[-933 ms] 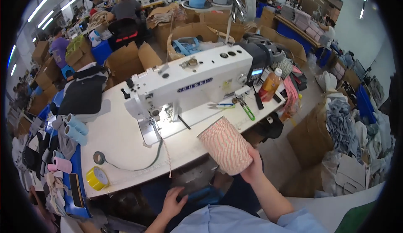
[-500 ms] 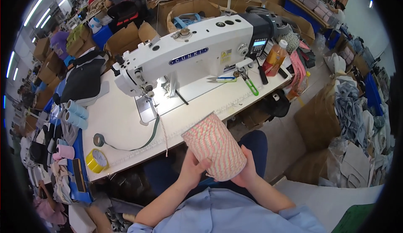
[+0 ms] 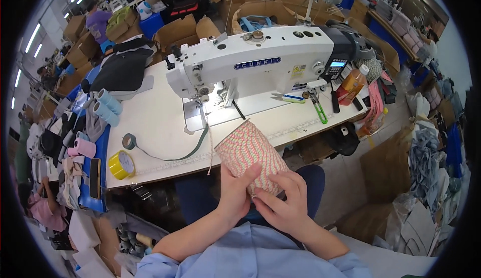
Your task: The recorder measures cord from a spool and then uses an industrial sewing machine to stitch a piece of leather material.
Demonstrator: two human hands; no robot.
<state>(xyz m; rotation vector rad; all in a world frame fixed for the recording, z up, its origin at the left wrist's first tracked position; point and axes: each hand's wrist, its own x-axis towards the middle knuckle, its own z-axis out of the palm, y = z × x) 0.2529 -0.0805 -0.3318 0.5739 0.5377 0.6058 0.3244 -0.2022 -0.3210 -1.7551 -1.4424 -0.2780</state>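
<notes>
A large spool of pink, white and green twisted cord [image 3: 253,153] is held tilted over my lap, its far end overlapping the table's front edge. My left hand [image 3: 235,190] grips its left side, with the thumb lying across the cord. Closed at the spool's lower end, my right hand [image 3: 288,203] has thumb and fingertips pressed to the windings; whether a loose cord end is between them cannot be made out. Beyond the spool stands a white sewing machine [image 3: 270,72]. A length of similar cord [image 3: 210,150] hangs from its needle area over the table edge.
On the white table [image 3: 150,122] lie a yellow tape roll [image 3: 122,165], a dark green strip roll [image 3: 129,141], green-handled snips [image 3: 320,112] and scissors [image 3: 290,98]. An orange bottle [image 3: 350,88] stands right. Blue thread cones [image 3: 106,112] are left. Cardboard boxes [image 3: 175,32] stand behind.
My right hand has shifted from the spool's right side to its lower end, fingers now curled in. The spool has turned slightly. The view has swung, so the table appears further right.
</notes>
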